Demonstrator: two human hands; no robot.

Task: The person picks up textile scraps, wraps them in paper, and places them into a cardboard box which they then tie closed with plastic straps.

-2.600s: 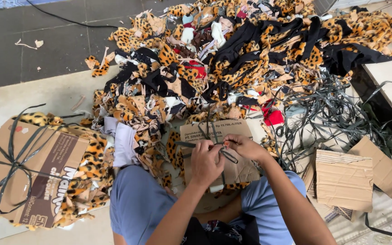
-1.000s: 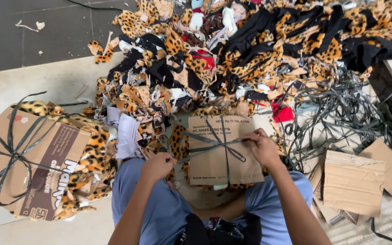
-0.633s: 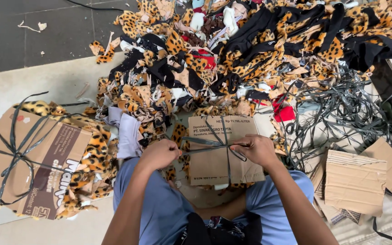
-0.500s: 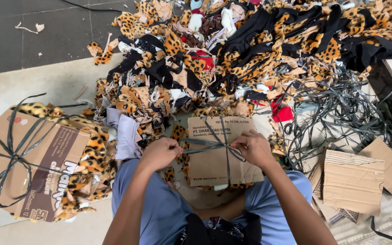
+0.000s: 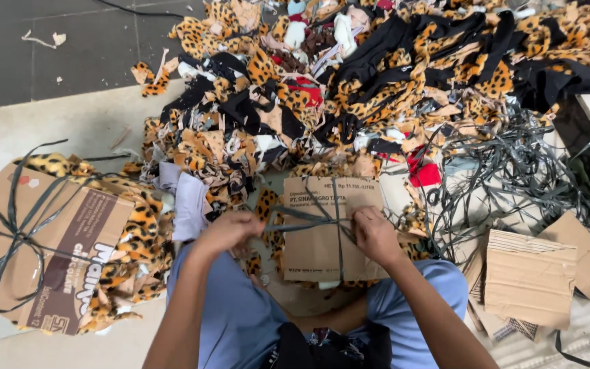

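Head view has me looking down at the cardboard bundle (image 5: 322,232) lying upright between both hands, my right hand (image 5: 375,236) pinched on the grey strap (image 5: 308,217) at its crossing, my left hand (image 5: 230,231) closed just left of it.

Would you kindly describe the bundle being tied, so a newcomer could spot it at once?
Below the big heap of leopard-print scraps, between the seated person's knees, lies a small cardboard-topped bundle. Both the left hand and right hand touch it. Unlike the larger tied bundle left of it, its cardboard is plain brown.
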